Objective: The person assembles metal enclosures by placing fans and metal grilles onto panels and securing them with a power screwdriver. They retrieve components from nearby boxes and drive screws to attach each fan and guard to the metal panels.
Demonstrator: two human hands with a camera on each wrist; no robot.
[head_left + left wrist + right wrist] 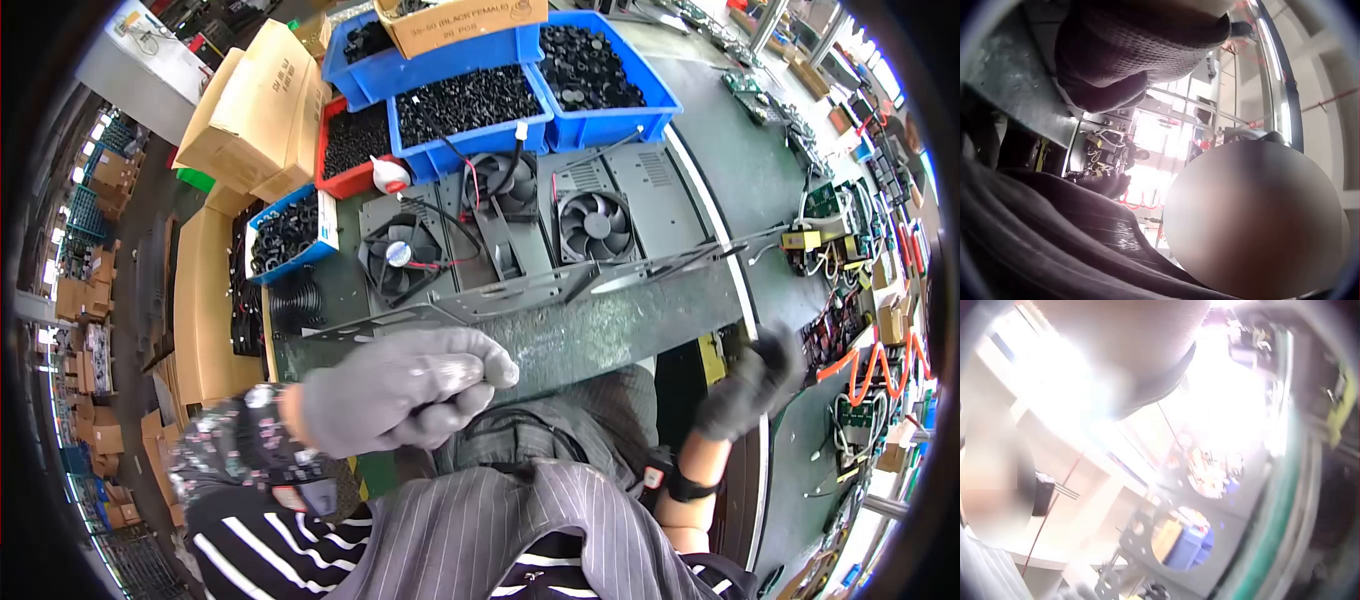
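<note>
My left hand (390,390), in a grey glove, is in front of the bench edge in the head view, its fingers curled inward. The left wrist view shows the same gloved hand (1129,56) at the top; whether it holds something small I cannot tell. My right hand (750,390), in a dark glove, is blurred at the bench's right side, by a yellow part (711,358). A thin dark metal panel (620,278) stands on edge across the bench; its round cutouts show in the right wrist view. Behind it black fans (595,226) lie on flat grey metal plates (655,195).
Blue bins (560,125) of small black parts, a red bin (330,180) and a smaller blue-and-white box (328,235) line the back and left. A white-and-red bottle (389,177) stands near them. Cardboard boxes (250,100) are stacked left. Circuit boards (825,215) and an orange coiled hose (880,350) are at right.
</note>
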